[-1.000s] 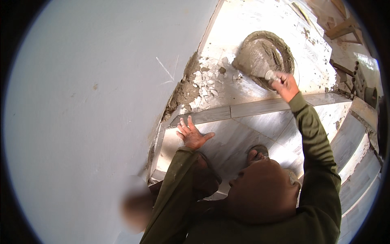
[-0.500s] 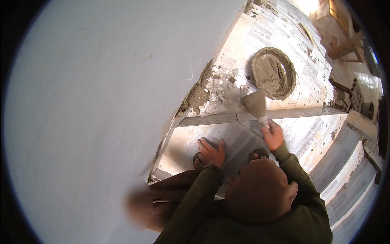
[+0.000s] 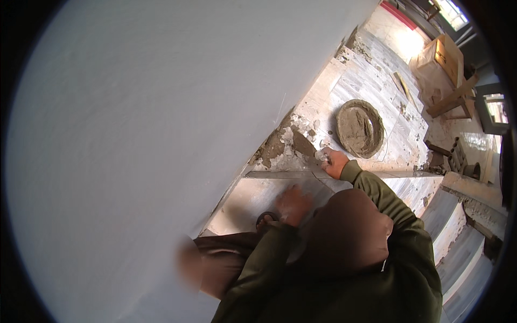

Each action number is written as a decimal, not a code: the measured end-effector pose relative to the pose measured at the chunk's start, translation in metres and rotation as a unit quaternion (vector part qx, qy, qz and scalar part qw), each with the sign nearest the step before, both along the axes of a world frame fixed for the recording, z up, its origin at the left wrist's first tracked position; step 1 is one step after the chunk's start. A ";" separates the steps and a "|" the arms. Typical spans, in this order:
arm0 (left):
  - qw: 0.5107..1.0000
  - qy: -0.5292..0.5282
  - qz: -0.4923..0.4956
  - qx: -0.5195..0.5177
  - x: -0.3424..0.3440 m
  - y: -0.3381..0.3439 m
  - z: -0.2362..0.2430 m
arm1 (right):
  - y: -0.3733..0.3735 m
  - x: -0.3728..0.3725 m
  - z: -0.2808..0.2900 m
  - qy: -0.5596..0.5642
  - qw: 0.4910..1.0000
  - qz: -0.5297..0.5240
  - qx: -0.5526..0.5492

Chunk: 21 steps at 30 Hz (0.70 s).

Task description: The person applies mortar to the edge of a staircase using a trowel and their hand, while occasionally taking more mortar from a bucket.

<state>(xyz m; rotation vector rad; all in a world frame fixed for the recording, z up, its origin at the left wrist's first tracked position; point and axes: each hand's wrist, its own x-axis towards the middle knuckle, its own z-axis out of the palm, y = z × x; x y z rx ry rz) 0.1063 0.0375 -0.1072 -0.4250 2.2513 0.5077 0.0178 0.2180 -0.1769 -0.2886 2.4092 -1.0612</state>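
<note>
My right hand [image 3: 336,163] is closed round the pale handle of a trowel [image 3: 305,144]. The trowel's blade points up and left, over broken mortar and chips [image 3: 280,151] at the foot of the wall. To the right of that hand a round tub of wet grey mortar [image 3: 360,129] sits on the upper tiled surface. My left hand [image 3: 294,205] is lower down, over the tiled step [image 3: 253,194] beside my sandalled foot. Its fingers are smeared by motion, and nothing can be made out in it.
A plain pale wall [image 3: 134,118] fills the left side. A tiled step edge [image 3: 280,174] runs across below the mortar tub. More tiled steps [image 3: 466,253] descend at the lower right. A wooden trestle [image 3: 455,99] and a box [image 3: 439,59] stand at the far right.
My right hand has carried the trowel left, from beside the tub to the rubble by the wall. My left hand, spread before, is now blurred. The view has shifted.
</note>
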 end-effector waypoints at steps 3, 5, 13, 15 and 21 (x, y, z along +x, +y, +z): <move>0.976 0.190 -0.103 0.044 -0.019 0.014 0.080 | 0.006 -0.012 0.012 0.076 0.991 0.100 0.050; 0.940 0.289 -0.164 0.077 -0.020 0.003 0.135 | -0.021 -0.021 0.023 0.023 0.953 0.247 0.173; 0.902 0.197 -0.369 0.108 -0.013 -0.046 0.205 | -0.096 -0.033 -0.012 0.134 0.915 0.324 0.201; 0.909 0.150 -0.373 0.110 -0.014 -0.045 0.197 | -0.104 -0.043 -0.014 0.130 0.906 0.338 0.217; 0.906 0.182 -0.363 0.122 -0.022 -0.042 0.192 | -0.117 -0.067 0.006 0.207 0.898 0.333 0.198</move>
